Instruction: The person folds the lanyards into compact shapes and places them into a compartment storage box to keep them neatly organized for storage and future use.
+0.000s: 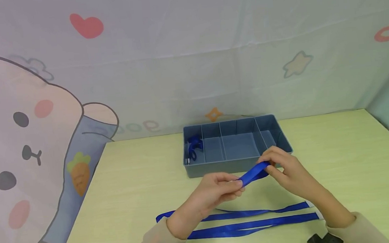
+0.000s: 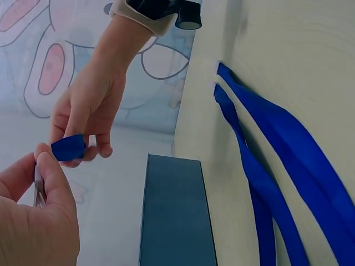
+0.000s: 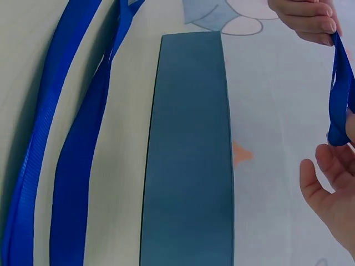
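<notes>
Above the table, my left hand [image 1: 215, 191] pinches one end of a folded blue lanyard [image 1: 254, 173] between thumb and fingers. My right hand [image 1: 289, 173] holds its other end, so the short folded band slants up between the two hands. In the left wrist view, a thin silvery piece [image 2: 39, 187] shows between the left thumb and fingers; its kind is unclear. Below the hands, two long blue lanyards [image 1: 254, 223] lie stretched across the table, with white tips at their right ends. The left forearm hides part of them.
Behind the hands stands a grey-blue divided box [image 1: 218, 168]. Its leftmost compartment holds a bundled blue lanyard [image 1: 193, 146]. The pale yellow table [image 1: 133, 172] ends at a hanging printed cloth [image 1: 183, 61] at the back.
</notes>
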`<state>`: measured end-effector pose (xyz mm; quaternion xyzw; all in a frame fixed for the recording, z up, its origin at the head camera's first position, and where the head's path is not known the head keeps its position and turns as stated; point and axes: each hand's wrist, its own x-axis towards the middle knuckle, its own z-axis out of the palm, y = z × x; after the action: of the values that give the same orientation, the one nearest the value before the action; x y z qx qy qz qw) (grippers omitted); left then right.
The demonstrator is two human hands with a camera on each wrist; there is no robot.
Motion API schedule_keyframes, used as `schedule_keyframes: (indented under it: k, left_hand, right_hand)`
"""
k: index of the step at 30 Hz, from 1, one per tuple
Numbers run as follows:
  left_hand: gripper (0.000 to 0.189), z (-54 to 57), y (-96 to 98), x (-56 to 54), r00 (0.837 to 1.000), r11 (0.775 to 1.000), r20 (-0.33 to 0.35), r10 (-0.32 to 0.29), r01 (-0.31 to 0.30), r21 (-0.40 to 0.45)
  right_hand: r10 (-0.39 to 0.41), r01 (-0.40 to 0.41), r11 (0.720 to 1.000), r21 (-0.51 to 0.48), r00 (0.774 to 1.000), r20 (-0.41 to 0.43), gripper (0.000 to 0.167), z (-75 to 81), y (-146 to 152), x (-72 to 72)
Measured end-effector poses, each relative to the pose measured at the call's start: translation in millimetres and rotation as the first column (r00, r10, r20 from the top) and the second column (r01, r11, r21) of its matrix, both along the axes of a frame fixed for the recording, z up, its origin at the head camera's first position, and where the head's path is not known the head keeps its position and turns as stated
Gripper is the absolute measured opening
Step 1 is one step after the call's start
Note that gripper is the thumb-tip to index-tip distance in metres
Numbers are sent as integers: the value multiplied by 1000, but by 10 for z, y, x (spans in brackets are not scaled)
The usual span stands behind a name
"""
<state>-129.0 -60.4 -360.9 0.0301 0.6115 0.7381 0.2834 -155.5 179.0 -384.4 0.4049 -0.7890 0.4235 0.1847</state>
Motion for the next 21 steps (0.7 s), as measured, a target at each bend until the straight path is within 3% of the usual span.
schedule_keyframes:
  k: [6,11,13,16,19,21]
  left_hand:
    - [22,11,-46,7,997,995,-72,9,-16,-97]
    - [23,-2,-81,-2,996,995,-88,-10,1,-96]
    - [23,-9,-91,-8,996,995,-86,-15,7,-95]
    - [23,-17,-106,-15,995,994,-94,-22,12,-106]
    - [22,-18,-110,-16,993,993,-113,-24,10,-121]
    - [22,-14,-110,-13,991,991,-131,-25,7,-133]
  right_hand:
    - [127,-135,988,77,987,99,29,7,75,21]
    - [187,-190,982,-8,955,231,32,23,123,40]
    - [238,-227,971,-72,917,321,31,21,151,52]
    - [312,-260,950,-174,821,478,25,21,193,68]
    - [397,-283,917,-282,717,572,22,24,216,76]
    - [431,-275,900,-338,683,590,23,23,216,77]
